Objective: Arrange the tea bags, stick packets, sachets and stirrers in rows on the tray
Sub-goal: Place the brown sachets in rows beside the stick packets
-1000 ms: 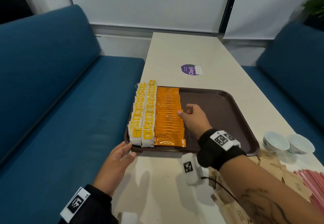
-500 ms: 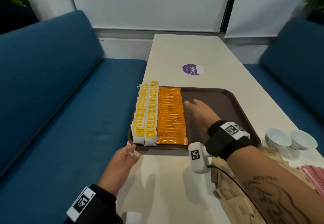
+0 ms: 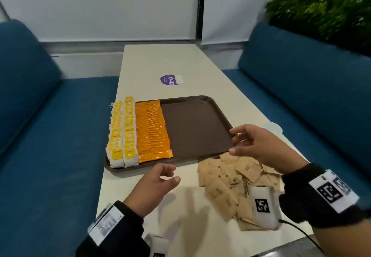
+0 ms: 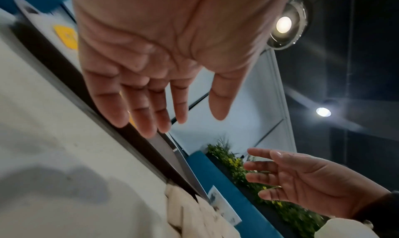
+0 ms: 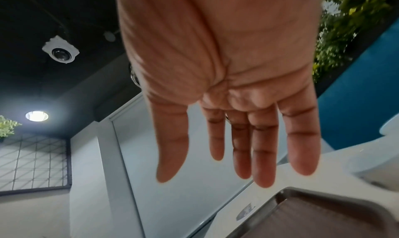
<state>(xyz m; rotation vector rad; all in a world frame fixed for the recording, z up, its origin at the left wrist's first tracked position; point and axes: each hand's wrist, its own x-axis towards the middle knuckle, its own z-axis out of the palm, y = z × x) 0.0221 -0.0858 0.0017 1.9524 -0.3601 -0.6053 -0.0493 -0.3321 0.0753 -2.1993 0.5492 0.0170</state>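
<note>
Surface (image 3: 152,63): long pale top running away from the person between two blue benches (image 3: 46,136); purple sticker (image 3: 170,80) toward its far end.
Tray (image 3: 196,128): brown, rectangular, on the surface by its left edge, long axis across the surface; right half bare.
Stick packets (image 3: 151,130): orange, one overlapping row on the tray, each lying crosswise, the row running from near rim to far rim.
Tea bags (image 3: 122,132): two rows of white bags with yellow tags along the tray's left rim, just beside the packets, running the same way.
Sachets (image 3: 230,182): loose tan heap on the surface at the tray's near right corner, pointing every way.
Right hand (image 3: 261,146): hovers above the heap and that tray corner, fingers relaxed and spread, holding nothing.
Left hand (image 3: 152,188): above the surface near the tray's near rim, fingers loosely curved, empty.
Head view only: the rows and the whole heap.
Left wrist view only: both palms, left (image 4: 151,53) and right (image 4: 313,182), bare; ceiling lamps.
Right wrist view only: ceiling camera (image 5: 61,51); tray's corner (image 5: 302,199) below the straight fingers.
</note>
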